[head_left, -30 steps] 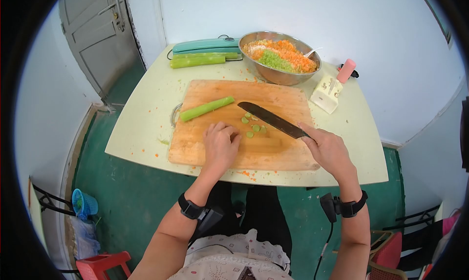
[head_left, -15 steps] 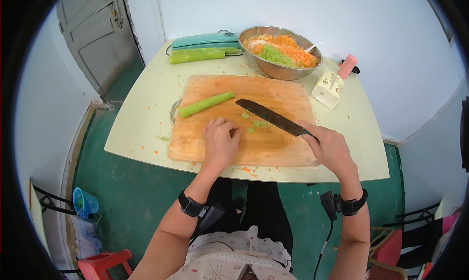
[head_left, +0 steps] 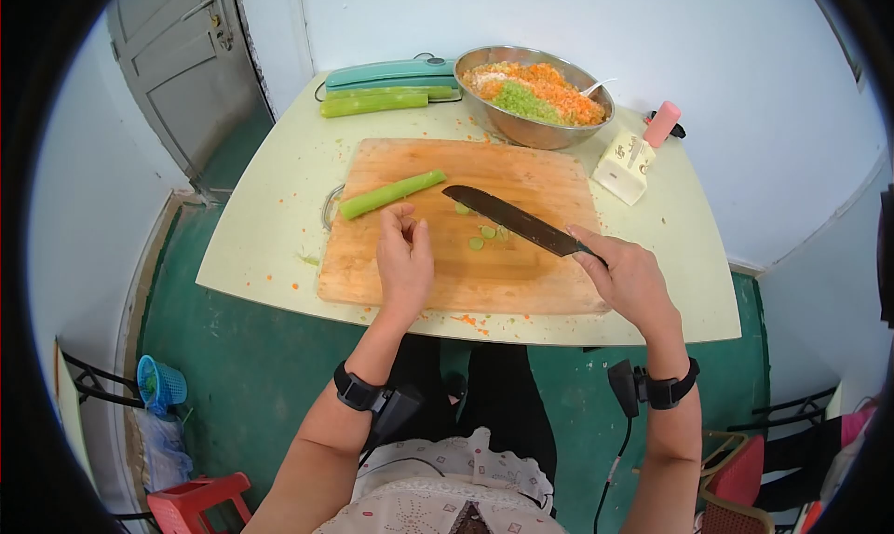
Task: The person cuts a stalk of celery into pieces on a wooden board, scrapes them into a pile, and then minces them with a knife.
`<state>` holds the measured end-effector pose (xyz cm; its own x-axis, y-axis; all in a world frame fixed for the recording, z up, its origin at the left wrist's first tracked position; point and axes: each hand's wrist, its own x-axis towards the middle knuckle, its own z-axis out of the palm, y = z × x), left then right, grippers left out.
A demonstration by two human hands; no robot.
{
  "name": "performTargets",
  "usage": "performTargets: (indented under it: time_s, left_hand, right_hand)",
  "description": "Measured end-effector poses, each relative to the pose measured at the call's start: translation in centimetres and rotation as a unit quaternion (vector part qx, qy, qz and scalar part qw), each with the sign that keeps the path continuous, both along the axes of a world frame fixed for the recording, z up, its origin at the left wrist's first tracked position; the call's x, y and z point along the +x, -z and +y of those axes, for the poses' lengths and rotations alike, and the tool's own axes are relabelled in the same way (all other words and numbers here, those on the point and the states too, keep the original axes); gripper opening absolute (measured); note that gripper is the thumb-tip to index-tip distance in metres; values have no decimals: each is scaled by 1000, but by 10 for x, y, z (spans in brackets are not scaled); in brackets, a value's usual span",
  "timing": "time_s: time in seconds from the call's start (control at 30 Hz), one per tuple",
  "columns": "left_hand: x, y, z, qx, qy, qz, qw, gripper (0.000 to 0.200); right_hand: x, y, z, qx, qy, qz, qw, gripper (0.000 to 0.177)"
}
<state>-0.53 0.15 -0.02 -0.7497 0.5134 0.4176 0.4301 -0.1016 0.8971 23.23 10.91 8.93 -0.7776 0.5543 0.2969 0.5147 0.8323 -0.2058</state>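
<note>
Black knife (head_left: 512, 219), hndl (head_left: 589, 252) mostly hid in closed R grip (head_left: 626, 275) — L grip (head_left: 407, 262) half-curled, empty — stalk (head_left: 393, 194) contact unclear

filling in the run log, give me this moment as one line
right hand: grips kitchen knife | left hand: loosely curled near green vegetable stalk | wooden cutting board: holds stalk, green slices near knife

Left hand (head_left: 406, 259) turned, moved up nearer green stalk (head_left: 393, 194).
</note>
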Motion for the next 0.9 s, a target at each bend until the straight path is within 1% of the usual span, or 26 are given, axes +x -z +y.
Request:
performTargets:
  time_s: [0.07,0.17,0.27,0.37,0.47,0.57,0.67,0.77,0.87,0.9]
  left_hand:
    - [0,-1,0,8,-1,6,1000,27]
    - [4,-9,-2,-4,12,-51,999,26]
    - [0,-2,0,25,-10,-11,1000,29]
    - [0,-1,-1,24,-10,-21,999,29]
    - [-1,-1,-2,12,0,-41,999,24]
    - [-3,2,-1,5,6,-38,999,15]
    - [-6,8,2,25,1,-29,999,8]
    - [-5,4,0,13,-13,2,1000,8]
    - [-4,3,0,10,-8,-1,1000,8]
    - [-5,2,1,10,-8,4,1000,8]
  right_hand:
    - [1,7,2,-3,-13,-6,1000,33]
    - [0,6,1,5,4,-25,1000,33]
    - [1,3,-3,-2,-7,17,1000,34]
    - [2,10,2,7,9,-34,999,33]
    - [2,-3,-4,4,6,-9,1000,33]
    - [7,12,0,17,-25,7,1000,32]
    - [6,4,-7,9,8,-41,999,32]
    - [6,-3,-9,-11,22,-4,1000,32]
    - [8,12,0,20,6,-11,1000,31]
    - [8,8,-1,17,12,-7,1000,31]
